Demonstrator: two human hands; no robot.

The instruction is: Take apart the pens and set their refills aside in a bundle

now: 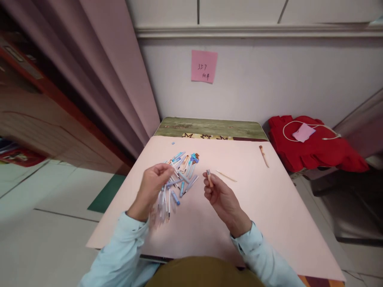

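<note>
Between the thumb and fingers of my right hand (223,197) is a short orange-brown pen barrel (210,179), tilted with its pale end up. My left hand (154,185) is over the left side of a pile of pen parts (181,181), thumb and fingertips pinched together. Whatever they hold, if anything, cannot be told from the parts behind. Blue and clear barrels, white refills and caps make up the pile. Small blue and brown pieces (194,158) are heaped at its far end. A thin pale refill (226,175) lies just beyond my right hand.
A brown-and-cream pen (263,156) lies at the table's far right. One tiny blue piece (172,143) sits near the back edge of the pink-covered table (278,223). Red cloth (314,147) with a white cable is to the right; a pink curtain (119,59) hangs at left.
</note>
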